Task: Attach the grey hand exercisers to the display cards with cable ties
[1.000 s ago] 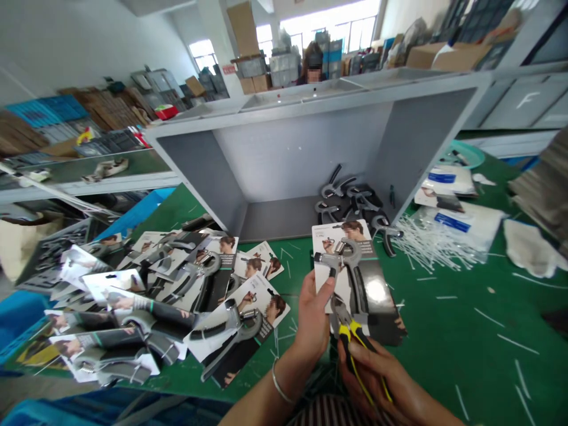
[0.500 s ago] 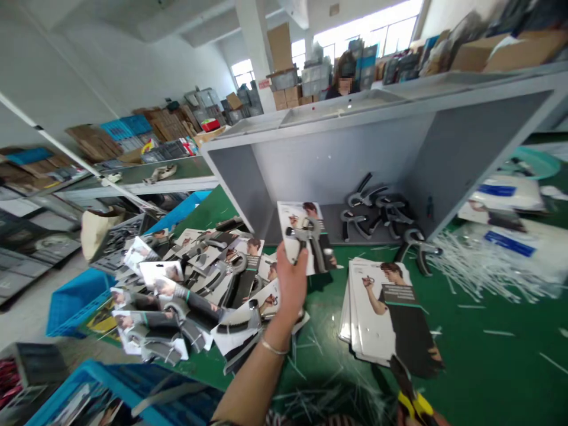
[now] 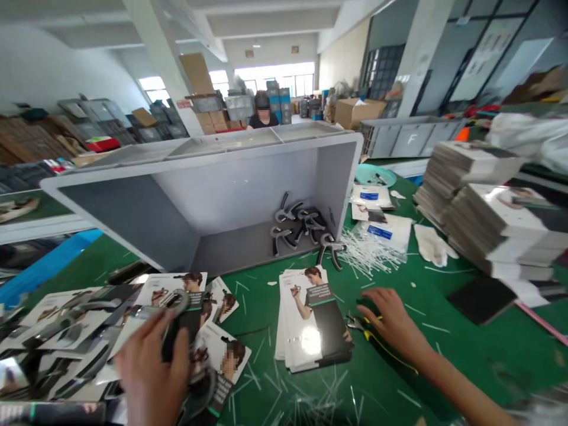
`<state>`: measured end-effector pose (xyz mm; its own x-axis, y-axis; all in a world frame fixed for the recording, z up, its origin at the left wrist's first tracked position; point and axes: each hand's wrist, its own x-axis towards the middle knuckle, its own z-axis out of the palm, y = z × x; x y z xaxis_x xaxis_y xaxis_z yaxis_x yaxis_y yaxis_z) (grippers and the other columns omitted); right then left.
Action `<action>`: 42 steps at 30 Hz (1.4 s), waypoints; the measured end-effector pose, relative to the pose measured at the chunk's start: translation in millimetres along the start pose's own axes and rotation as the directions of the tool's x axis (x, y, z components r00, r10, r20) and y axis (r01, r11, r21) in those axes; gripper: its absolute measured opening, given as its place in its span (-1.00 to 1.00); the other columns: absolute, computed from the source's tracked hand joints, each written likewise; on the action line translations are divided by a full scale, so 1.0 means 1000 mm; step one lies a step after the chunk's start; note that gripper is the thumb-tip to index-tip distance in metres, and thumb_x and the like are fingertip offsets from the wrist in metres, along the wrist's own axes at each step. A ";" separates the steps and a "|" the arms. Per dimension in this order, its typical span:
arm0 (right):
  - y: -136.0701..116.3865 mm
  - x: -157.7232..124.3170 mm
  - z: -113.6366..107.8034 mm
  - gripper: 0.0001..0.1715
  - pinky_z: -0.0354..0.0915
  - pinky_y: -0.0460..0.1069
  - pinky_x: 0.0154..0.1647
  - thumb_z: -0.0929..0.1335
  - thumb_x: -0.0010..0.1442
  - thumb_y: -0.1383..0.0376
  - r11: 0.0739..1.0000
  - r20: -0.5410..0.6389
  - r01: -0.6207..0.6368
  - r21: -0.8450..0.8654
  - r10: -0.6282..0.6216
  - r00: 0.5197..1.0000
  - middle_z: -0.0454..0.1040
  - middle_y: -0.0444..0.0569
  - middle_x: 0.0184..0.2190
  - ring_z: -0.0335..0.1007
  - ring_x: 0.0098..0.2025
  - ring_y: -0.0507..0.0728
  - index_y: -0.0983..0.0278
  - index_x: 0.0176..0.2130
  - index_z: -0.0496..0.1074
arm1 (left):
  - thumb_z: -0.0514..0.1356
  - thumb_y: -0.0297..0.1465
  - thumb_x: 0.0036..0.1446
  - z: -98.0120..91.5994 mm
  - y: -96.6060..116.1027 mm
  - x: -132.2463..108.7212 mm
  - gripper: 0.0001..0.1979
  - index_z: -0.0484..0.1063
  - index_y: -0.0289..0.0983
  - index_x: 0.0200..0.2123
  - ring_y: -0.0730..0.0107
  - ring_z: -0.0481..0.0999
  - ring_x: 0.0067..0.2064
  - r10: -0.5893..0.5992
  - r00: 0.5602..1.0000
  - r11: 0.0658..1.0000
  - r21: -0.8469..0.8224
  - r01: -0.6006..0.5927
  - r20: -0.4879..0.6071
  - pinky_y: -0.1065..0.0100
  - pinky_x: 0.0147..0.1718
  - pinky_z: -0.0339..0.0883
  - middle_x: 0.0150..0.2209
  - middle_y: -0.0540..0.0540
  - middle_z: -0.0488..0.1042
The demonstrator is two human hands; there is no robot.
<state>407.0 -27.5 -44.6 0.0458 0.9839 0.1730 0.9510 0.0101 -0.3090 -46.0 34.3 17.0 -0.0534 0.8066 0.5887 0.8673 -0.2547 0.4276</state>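
Both hands have moved apart since the last view: the left hand (image 3: 151,370) has come down to the lower left, and the right hand (image 3: 393,316) now lies right of centre. The left hand's grip is clamped on one dark hand-grip exerciser (image 3: 174,334), its grey ring showing above the fingers, over a loose spread of carded exercisers (image 3: 75,337) on the green table (image 3: 399,384). The right hand's grip is open, fingers spread, just beside one pair of yellow-handled cutters (image 3: 366,331) lying on the table. Between the hands lies one stack of printed cards (image 3: 310,319). Upper centre, a grey open-fronted bin (image 3: 213,204) holds about four loose exercisers (image 3: 293,222), with one more (image 3: 331,251) at its mouth. Two tall stacks of cards (image 3: 483,201) stand at the right, near one white glove (image 3: 432,245) and a scatter of white plastic strips (image 3: 366,251). One co-worker (image 3: 262,115) is visible far beyond the bin.
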 end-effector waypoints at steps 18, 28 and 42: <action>0.050 0.104 -0.012 -0.73 0.20 0.14 -0.11 0.22 0.31 0.35 0.949 -0.085 -0.266 -0.168 0.255 0.963 0.47 0.23 -0.28 0.31 -0.06 0.35 0.32 -0.31 0.48 | 0.02 -0.43 0.30 0.106 0.107 -0.045 -0.77 0.47 -0.19 -0.15 0.15 0.45 0.00 0.338 0.731 0.870 -0.494 -0.002 0.593 0.09 0.00 0.34 -0.08 -0.17 0.51; -0.031 0.065 -0.045 -0.76 0.31 -0.06 -0.20 0.27 0.34 0.20 0.940 0.213 0.053 0.338 -0.131 0.968 0.54 -0.10 -0.31 0.43 -0.24 0.09 0.21 -0.25 0.50 | 0.01 -0.55 0.30 0.091 0.144 -0.008 -0.61 0.35 -0.20 0.14 0.14 0.31 0.17 0.562 0.758 0.790 -0.486 -0.374 0.330 0.05 0.09 0.21 0.13 -0.19 0.42; -0.107 0.058 -0.016 -0.72 0.28 -0.05 -0.33 0.43 0.18 0.14 0.101 0.347 -0.334 0.937 -0.165 0.923 0.45 -0.14 -0.35 0.34 -0.41 0.02 0.25 -0.17 0.44 | 0.10 -0.22 0.28 0.080 0.147 -0.014 -0.76 0.45 -0.24 -0.28 0.33 0.51 -0.40 -0.052 0.673 0.603 -0.513 0.610 0.738 0.35 -0.33 0.34 -0.46 -0.03 0.57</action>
<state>312.8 25.6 13.8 -0.2207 0.9687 -0.1139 -0.2055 -0.1603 -0.9654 122.1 28.2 16.7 0.2840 0.9496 -0.1326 0.2365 0.0647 0.9695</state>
